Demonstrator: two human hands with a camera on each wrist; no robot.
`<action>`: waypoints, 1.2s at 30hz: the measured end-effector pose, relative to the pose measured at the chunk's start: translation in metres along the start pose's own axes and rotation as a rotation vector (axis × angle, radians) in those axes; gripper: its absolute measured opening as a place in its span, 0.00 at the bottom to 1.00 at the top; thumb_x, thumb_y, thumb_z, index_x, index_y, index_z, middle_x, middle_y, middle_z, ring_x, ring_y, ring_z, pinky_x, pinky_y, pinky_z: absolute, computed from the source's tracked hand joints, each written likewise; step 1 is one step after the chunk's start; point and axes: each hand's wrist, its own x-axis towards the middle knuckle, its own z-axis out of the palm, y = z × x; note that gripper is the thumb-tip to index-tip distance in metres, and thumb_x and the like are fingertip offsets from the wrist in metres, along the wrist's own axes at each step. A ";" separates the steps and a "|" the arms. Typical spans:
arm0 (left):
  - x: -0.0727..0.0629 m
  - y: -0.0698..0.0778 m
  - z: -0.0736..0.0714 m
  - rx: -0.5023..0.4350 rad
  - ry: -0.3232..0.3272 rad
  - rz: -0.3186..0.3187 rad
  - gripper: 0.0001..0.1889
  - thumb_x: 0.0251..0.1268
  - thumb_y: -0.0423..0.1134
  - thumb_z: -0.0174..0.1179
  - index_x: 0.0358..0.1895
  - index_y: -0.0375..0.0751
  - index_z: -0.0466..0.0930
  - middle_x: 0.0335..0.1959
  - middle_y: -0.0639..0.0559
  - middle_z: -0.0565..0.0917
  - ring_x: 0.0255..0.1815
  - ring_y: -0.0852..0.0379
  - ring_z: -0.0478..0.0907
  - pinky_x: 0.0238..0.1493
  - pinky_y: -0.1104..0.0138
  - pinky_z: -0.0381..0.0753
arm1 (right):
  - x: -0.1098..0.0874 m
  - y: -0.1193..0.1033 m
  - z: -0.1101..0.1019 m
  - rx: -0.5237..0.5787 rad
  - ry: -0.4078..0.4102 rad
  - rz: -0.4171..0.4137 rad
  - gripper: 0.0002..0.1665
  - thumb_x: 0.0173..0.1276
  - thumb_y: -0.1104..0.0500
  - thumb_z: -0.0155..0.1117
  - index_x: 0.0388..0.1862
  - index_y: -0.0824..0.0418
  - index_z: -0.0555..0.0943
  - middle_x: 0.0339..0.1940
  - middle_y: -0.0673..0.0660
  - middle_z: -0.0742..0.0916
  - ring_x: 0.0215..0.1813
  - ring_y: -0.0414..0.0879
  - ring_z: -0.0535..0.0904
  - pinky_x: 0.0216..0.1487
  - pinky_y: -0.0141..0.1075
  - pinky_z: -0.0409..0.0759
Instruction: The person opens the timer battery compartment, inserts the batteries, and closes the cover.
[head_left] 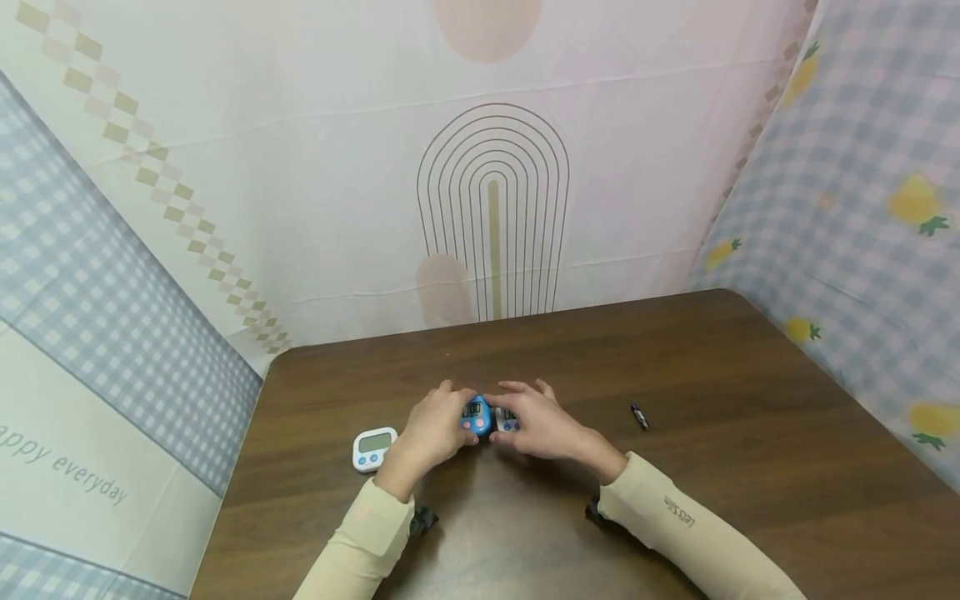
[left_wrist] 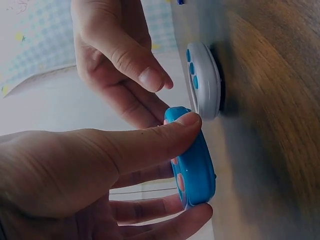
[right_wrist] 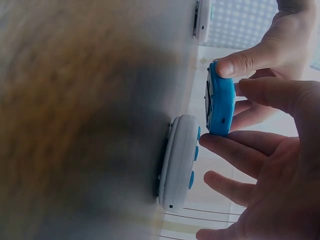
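Note:
My left hand (head_left: 437, 421) grips a blue digital timer (left_wrist: 197, 165) with pink buttons, thumb on one side and fingers on the other. In both wrist views it is tilted on edge, raised off the table. My right hand (head_left: 542, 421) reaches in from the other side with fingers spread. One of its fingertips meets the edge of the blue timer, or nearly so; exact contact is hard to tell. A white timer with blue buttons (right_wrist: 180, 162) lies on the table beneath the right hand, partly covered by it in the head view.
Another white timer (head_left: 374, 448) lies on the brown wooden table (head_left: 750, 433), left of the left hand. Off to the right is a small dark and silver stick-shaped item (head_left: 639, 417). Patterned curtains (head_left: 360, 167) hang behind the table and at its sides.

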 end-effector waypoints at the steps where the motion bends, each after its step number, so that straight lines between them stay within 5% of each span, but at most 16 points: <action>1: 0.000 0.000 0.001 0.003 0.001 0.002 0.31 0.55 0.40 0.83 0.63 0.41 0.84 0.53 0.39 0.83 0.51 0.41 0.83 0.51 0.47 0.88 | 0.000 0.000 0.000 -0.002 -0.002 0.000 0.34 0.69 0.51 0.76 0.72 0.60 0.80 0.71 0.55 0.84 0.83 0.58 0.65 0.78 0.79 0.46; 36: 0.003 0.001 0.017 0.098 -0.022 0.001 0.31 0.52 0.39 0.84 0.60 0.36 0.83 0.49 0.36 0.83 0.50 0.37 0.84 0.49 0.46 0.88 | -0.005 0.004 0.005 -0.080 -0.136 -0.036 0.38 0.71 0.44 0.73 0.76 0.56 0.77 0.79 0.54 0.77 0.85 0.61 0.59 0.76 0.82 0.39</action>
